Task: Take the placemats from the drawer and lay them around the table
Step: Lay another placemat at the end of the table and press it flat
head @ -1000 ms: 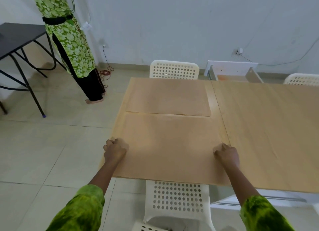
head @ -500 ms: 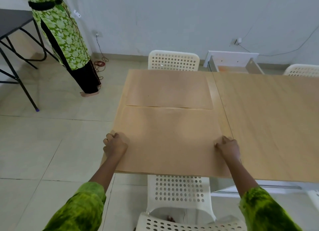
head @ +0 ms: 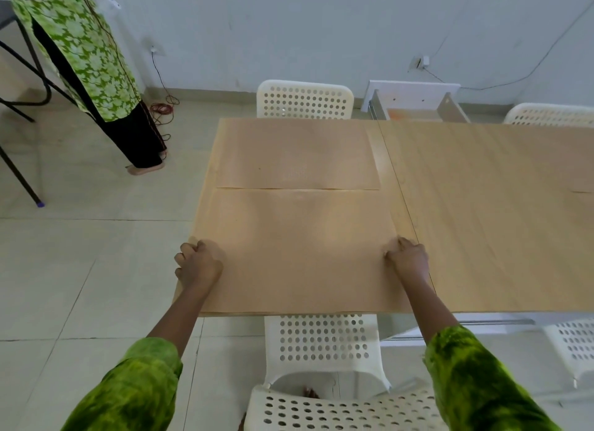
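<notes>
While both hands hold it by its short sides, the near placemat (head: 299,250) lies flat on the left end of the bench (head: 498,221), its front edge roughly level with the bench's near edge. The left hand (head: 199,265) sits at the mat's left edge and the right hand (head: 408,260) at its right edge. The fingers of each are curled tight and seem to pinch the mat's border, though the exact contact under the knuckles is hidden.

A second, far placemat (head: 295,154) lies just beyond, with its near edge touching or almost touching the first, in front of the far white chair (head: 305,101). So two places at this end look set, with the near one probably needing only a release or a last nudge.

The right stretch of the bench shows bare wood, apart from a faint line at the far right that I cannot identify. The drawer (head: 414,91) stands open behind the bench. Something orange-tan shows inside, perhaps more mats, so the places by the other chairs appear to be left to do.
</notes>
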